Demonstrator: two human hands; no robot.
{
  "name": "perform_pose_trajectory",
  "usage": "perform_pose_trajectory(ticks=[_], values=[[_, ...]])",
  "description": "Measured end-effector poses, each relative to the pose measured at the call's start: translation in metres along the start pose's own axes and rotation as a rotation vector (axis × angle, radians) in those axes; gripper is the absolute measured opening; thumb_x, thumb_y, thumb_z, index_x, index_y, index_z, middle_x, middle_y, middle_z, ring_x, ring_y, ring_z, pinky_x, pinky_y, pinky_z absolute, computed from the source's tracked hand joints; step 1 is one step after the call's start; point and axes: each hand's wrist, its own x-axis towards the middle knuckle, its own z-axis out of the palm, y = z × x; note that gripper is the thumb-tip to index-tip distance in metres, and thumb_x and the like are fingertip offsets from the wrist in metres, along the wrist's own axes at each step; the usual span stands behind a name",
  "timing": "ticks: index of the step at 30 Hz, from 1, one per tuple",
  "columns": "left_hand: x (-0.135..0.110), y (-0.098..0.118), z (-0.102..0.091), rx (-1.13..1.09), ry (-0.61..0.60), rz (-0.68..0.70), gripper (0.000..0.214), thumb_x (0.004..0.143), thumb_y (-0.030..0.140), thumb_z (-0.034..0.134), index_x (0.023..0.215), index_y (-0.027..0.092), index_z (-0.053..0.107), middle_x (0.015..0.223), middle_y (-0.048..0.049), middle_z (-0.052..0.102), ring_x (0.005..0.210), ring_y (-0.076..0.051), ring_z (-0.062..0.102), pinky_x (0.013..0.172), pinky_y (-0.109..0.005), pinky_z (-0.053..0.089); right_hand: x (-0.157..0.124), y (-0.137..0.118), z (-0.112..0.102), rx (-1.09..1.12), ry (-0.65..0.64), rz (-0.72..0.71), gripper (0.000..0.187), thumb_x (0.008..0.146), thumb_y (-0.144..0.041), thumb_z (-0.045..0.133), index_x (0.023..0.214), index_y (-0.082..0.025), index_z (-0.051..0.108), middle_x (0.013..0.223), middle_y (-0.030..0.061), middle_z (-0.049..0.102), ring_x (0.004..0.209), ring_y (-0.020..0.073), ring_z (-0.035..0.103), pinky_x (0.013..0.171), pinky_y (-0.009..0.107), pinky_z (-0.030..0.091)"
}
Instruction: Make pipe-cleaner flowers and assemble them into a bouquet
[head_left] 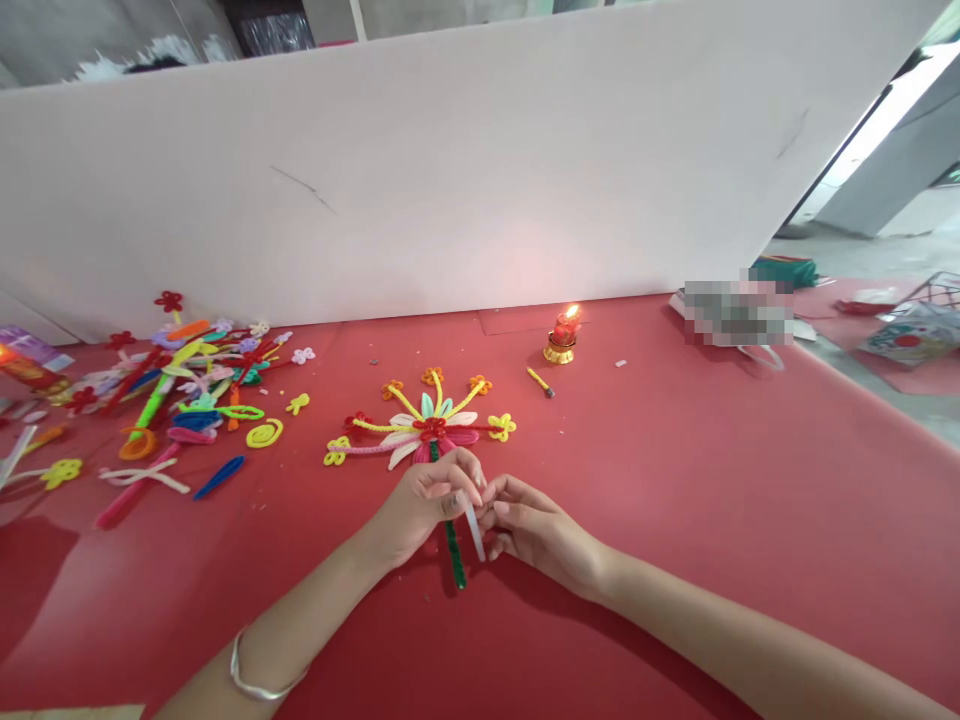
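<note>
My left hand (431, 505) is closed, its thumb and fingers pinched on a whitish translucent glue stick (475, 532) that points down. Close against its fingertips, my right hand (540, 535) is also pinched, but whatever lies between its fingers is too small to make out. Under my left hand runs the dark green fuzzy stem (454, 555) of a pipe-cleaner flower (433, 430). The flower lies flat, with pink, white and pale green petals, a red centre, and yellow, orange and red blossoms on thin stalks.
A lit red candle (567, 330) in a gold holder stands behind the flower, near a short yellow stick (540, 382). At left lies a heap of colourful pipe-cleaner pieces (187, 370), with another lit candle (34, 375) beside it. A white board (450, 180) closes off the red table's back.
</note>
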Motion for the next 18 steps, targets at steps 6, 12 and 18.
perform_pose_trajectory(ticks=[6, 12, 18], values=[[-0.0007, 0.0011, 0.0027, 0.072, 0.018, -0.037, 0.018, 0.078, 0.036, 0.062, 0.079, 0.02, 0.072, 0.09, -0.0041, 0.044, 0.082, -0.016, 0.046, 0.071, -0.03, 0.041, -0.0005, 0.0019, -0.0017, -0.121, -0.041, -0.007, 0.022, 0.077, -0.034, 0.065, 0.088, -0.017, 0.057, 0.081, 0.002, 0.061, 0.068, 0.0104, 0.054, 0.063, 0.025, 0.04], [-0.0003, 0.0009, 0.0006, 0.029, 0.054, 0.009, 0.022, 0.055, 0.033, 0.081, 0.059, 0.017, 0.067, 0.083, -0.002, 0.042, 0.083, -0.016, 0.047, 0.068, -0.027, 0.042, -0.0045, -0.0024, 0.0003, -0.433, -0.103, 0.003, 0.036, 0.081, -0.042, 0.058, 0.1, -0.012, 0.064, 0.084, 0.008, 0.066, 0.069, 0.0109, 0.052, 0.057, 0.024, 0.033], [-0.0004, 0.0009, 0.0003, 0.067, 0.054, -0.013, 0.013, 0.072, 0.033, 0.07, 0.07, 0.02, 0.071, 0.09, -0.0049, 0.047, 0.087, -0.017, 0.048, 0.073, -0.029, 0.042, -0.0045, -0.0015, 0.0002, -0.443, -0.107, 0.035, 0.037, 0.08, -0.044, 0.059, 0.1, -0.012, 0.064, 0.087, 0.0089, 0.067, 0.077, 0.0146, 0.059, 0.054, 0.023, 0.031]])
